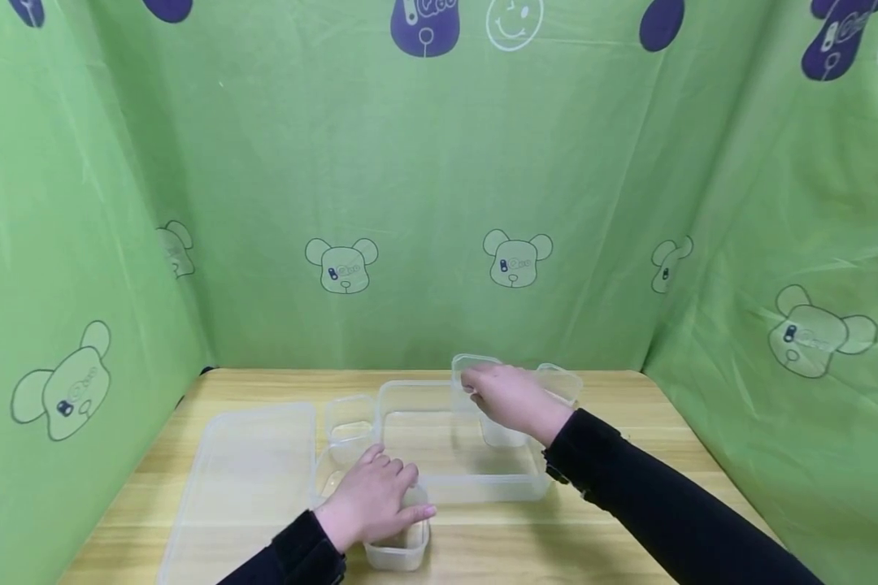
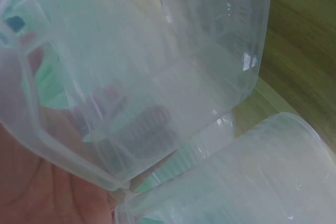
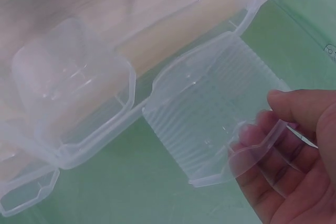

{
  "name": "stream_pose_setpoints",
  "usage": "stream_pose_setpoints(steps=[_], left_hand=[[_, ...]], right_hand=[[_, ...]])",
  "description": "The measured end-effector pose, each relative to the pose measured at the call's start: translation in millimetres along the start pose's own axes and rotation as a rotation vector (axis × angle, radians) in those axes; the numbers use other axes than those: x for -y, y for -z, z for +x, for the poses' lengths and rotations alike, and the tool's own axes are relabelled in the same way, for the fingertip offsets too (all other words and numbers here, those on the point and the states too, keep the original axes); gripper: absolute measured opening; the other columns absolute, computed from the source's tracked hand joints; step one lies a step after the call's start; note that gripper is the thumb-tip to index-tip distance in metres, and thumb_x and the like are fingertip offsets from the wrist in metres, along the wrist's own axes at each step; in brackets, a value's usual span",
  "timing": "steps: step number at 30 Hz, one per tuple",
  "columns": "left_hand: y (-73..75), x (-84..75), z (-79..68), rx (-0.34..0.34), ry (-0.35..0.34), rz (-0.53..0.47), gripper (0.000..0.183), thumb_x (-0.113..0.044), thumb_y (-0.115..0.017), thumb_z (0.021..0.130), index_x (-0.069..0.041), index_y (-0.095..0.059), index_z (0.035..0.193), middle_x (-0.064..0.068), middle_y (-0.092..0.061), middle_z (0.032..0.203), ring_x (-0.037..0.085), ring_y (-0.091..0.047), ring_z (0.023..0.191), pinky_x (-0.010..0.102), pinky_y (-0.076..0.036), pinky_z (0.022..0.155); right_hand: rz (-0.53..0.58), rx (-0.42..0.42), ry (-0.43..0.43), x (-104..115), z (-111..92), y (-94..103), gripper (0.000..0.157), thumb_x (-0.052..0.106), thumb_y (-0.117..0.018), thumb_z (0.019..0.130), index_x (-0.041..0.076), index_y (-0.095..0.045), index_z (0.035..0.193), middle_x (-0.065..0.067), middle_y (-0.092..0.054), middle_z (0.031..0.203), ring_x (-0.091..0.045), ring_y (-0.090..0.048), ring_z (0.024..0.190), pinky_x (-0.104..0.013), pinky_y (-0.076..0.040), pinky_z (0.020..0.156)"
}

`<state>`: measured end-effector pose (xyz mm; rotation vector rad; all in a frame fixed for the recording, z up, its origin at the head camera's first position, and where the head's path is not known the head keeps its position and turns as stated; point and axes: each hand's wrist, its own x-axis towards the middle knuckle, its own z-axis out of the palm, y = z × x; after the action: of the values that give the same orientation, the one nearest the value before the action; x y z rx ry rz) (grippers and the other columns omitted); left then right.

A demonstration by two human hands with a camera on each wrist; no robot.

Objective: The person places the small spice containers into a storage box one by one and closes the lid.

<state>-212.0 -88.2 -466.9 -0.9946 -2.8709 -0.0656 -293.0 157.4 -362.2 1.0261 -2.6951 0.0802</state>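
My left hand (image 1: pixel 375 497) reaches over a small clear plastic container (image 1: pixel 397 559) at the front of the table and grips it by the rim. In the left wrist view this container (image 2: pixel 173 77) fills much of the picture, its rim against the palm. My right hand (image 1: pixel 515 398) is at the back of a large clear box (image 1: pixel 475 487). It pinches the edge of another small clear container (image 1: pixel 475 361) between thumb and fingers. Fine ribs run along this container's wall (image 3: pixel 210 108) in the right wrist view, where it overlaps the large box's rim.
A large, flat translucent lid (image 1: pixel 252 463) lies on the wooden table (image 1: pixel 585 520) at the left. Small clear containers (image 1: pixel 351 413) stand between lid and box. One more container (image 3: pixel 73 87) is inside the box. Green printed cloth (image 1: pixel 424 179) encloses the table's back and sides.
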Motion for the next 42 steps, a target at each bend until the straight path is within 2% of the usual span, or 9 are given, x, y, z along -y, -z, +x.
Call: stream_pose_setpoints(steps=[7, 20, 32, 42], left_hand=[[6.5, -1.9, -2.2, -0.002, -0.004, 0.002, 0.063, -0.069, -0.041, 0.097, -0.014, -0.063, 0.118, 0.005, -0.069, 0.107, 0.026, -0.062, 0.108, 0.05, -0.032, 0.113], [5.7, -1.2, -2.7, -0.025, -0.017, -0.012, 0.059, -0.066, -0.043, 0.098, -0.014, -0.063, 0.116, 0.005, -0.069, 0.104, 0.026, -0.062, 0.106, 0.051, -0.033, 0.112], [8.5, -3.6, -3.9, 0.013, 0.0, -0.014, 0.064, -0.07, -0.039, 0.096, -0.015, -0.063, 0.119, 0.004, -0.069, 0.11, 0.025, -0.061, 0.111, 0.05, -0.031, 0.115], [7.7, -3.2, -3.1, 0.02, 0.005, -0.029, 0.062, -0.069, -0.041, 0.097, -0.015, -0.063, 0.118, 0.004, -0.068, 0.11, 0.025, -0.06, 0.111, 0.05, -0.03, 0.115]], right_hand=[[-0.014, 0.006, 0.025, 3.1, 5.6, -14.3, 0.017, 0.002, -0.074, 0.085, 0.013, -0.062, 0.089, 0.005, -0.06, 0.084, -0.014, -0.059, 0.073, -0.028, -0.052, 0.061], [-0.027, 0.021, 0.056, 5.7, 12.0, -32.2, 0.017, 0.0, -0.075, 0.084, 0.012, -0.064, 0.088, 0.002, -0.062, 0.082, -0.015, -0.062, 0.07, -0.028, -0.053, 0.062], [-0.043, 0.05, 0.036, 0.1, 14.9, -61.1, 0.019, 0.0, -0.073, 0.084, 0.013, -0.06, 0.084, 0.002, -0.058, 0.077, -0.016, -0.059, 0.068, -0.031, -0.051, 0.057], [-0.036, 0.054, 0.063, 3.3, 14.3, -71.6, 0.021, -0.003, -0.074, 0.081, 0.013, -0.06, 0.082, 0.0, -0.062, 0.078, -0.017, -0.062, 0.068, -0.032, -0.053, 0.058]])
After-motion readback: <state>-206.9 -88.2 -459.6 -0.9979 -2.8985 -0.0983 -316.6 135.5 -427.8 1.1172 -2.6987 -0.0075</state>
